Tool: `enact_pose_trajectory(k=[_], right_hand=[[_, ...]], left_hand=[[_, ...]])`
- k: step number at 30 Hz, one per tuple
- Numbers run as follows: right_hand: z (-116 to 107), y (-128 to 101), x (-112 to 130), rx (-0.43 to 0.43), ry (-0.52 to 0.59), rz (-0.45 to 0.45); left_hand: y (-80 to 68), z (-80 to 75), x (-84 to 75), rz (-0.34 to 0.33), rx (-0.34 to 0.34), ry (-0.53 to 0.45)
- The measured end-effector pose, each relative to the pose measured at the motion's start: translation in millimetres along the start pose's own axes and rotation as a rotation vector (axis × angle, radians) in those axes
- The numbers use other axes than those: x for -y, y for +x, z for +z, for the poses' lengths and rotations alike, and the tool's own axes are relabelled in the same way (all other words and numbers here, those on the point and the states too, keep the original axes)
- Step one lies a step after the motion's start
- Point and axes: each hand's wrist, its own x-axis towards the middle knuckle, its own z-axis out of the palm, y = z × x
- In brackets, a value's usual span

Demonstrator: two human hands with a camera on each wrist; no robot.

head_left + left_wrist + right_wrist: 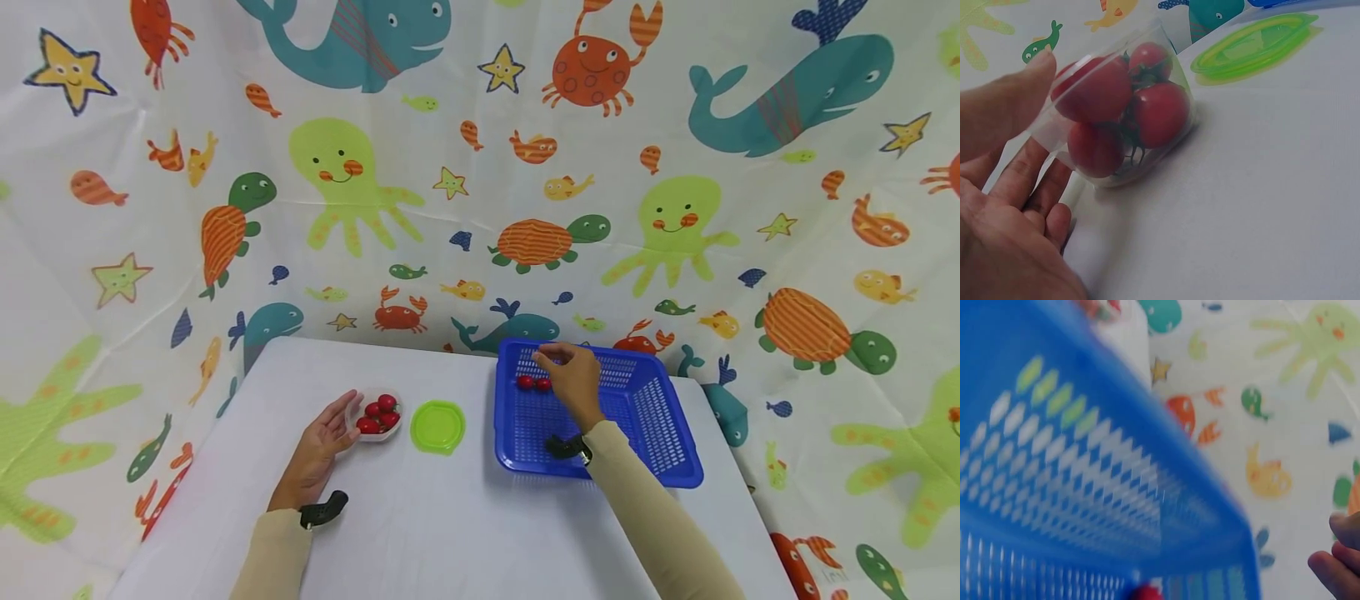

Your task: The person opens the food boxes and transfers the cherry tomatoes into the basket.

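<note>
Tomatoes: four sitting in clear tub, two lying in blue basket.
Left hand resting open, touching tub; right hand hovering over basket tomatoes, grip unclear.

White table — tomato tub; green lid; blue basket.

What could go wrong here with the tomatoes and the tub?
The tub lies tilted against the left hand, its open mouth toward the fingers, so the tomatoes inside could roll out onto the table if that hand shifts. The right hand hangs over two tomatoes in the basket; a drop from there might bruise them. The lid lies loose beside the tub and could be knocked off.
</note>
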Motion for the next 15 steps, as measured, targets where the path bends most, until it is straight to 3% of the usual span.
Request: enact_pose_trajectory(k=[15], right_hand=[[53, -34, 65, 0.102, 0.166, -0.083]], left_hand=[[-0.5, -1.6, 0.1, -0.018, -0.015, 0.001]])
